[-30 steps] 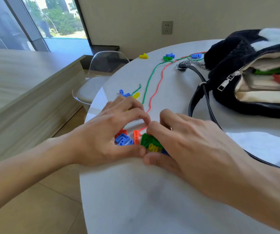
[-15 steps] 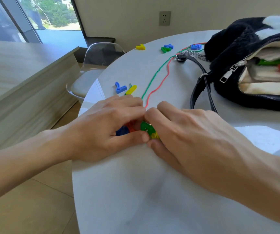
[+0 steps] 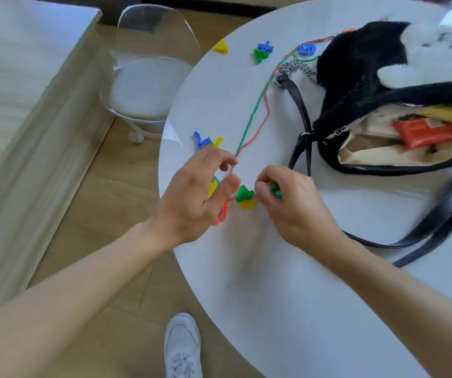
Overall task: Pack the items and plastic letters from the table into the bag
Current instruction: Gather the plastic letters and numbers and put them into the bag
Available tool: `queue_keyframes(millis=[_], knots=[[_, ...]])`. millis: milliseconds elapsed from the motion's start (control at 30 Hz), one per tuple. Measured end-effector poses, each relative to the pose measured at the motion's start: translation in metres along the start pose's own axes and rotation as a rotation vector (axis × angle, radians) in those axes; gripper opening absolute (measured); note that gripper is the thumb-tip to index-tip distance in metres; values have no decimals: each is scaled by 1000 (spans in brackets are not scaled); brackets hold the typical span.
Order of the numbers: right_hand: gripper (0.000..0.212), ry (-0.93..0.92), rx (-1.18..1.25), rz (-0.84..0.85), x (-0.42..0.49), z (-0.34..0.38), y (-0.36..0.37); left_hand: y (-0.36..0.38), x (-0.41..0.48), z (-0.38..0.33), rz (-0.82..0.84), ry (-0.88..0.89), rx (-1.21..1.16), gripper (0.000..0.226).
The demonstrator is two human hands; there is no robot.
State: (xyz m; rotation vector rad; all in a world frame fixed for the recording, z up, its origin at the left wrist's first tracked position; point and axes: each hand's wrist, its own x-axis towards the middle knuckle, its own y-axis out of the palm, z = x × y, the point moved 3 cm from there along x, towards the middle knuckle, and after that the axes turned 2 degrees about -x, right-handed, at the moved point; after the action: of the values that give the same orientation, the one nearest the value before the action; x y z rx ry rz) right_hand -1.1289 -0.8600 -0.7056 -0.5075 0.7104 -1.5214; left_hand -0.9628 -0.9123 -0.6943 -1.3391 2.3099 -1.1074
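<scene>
The white round counter (image 3: 273, 296) has bright plastic letters on it. The right hand (image 3: 293, 205) curls its fingers tight round a green plastic letter (image 3: 276, 190). The left hand (image 3: 197, 197) is bent over a yellow plastic letter (image 3: 212, 188) and an orange plastic piece (image 3: 223, 211). I cannot tell if it holds them.

Between the 2 hands, a big green letter (image 3: 243, 193) and a small yellow letter (image 3: 248, 204) lie touching on the counter. A blue plastic letter (image 3: 201, 140) lies just past the left hand.

A thin red string (image 3: 269, 115) and a thin green string (image 3: 253, 115) run from the left hand up to the black fluffy bag (image 3: 355, 64). The bag lies open, right of the hands, with a red packet (image 3: 426, 133) inside. Its black strap (image 3: 299, 105) lies on the counter.
</scene>
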Motion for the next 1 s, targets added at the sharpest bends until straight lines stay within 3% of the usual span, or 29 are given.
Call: queue_keyframes(millis=[67, 133, 200, 233, 300, 400, 467, 533, 633, 700, 833, 1000], knots=[[21, 195, 265, -45, 2, 3, -7, -2, -3, -15, -134, -252, -207, 32], [23, 237, 391, -135, -3, 20, -19, 4, -8, -32, -101, -686, -705, 46], [21, 122, 326, -182, -11, 47, -23, 16, -14, -53, 143, -1019, -1308, 68], [18, 44, 245, -172, -16, 60, -22, 17, -16, -63, 232, -1101, -1539, 73], [15, -101, -3, -143, -24, 79, -18, 10, -16, -73, 268, -1138, -1747, 70], [22, -187, -331, -91, -26, 87, -19, 2, -19, -72, 231, -1216, -1723, 48], [26, -189, -399, -35, -30, 89, -17, -3, -24, -65, 170, -1259, -1662, 44], [25, -126, -282, -7, -35, 93, -12, -5, -30, -57, 108, -1295, -1619, 43], [18, 72, -18, -170, -30, 83, -12, -8, -34, -45, 21, -1370, -1494, 32], [27, 241, 37, -203, -14, 65, -13, -11, -36, -35, -58, -1439, -1421, 33], [61, 216, -336, 169, 11, 44, 4, -17, -33, -25, -139, -1500, -1353, 35], [48, 75, -550, 317, 16, 37, 16, -18, -34, -26, -171, -1539, -1351, 35]])
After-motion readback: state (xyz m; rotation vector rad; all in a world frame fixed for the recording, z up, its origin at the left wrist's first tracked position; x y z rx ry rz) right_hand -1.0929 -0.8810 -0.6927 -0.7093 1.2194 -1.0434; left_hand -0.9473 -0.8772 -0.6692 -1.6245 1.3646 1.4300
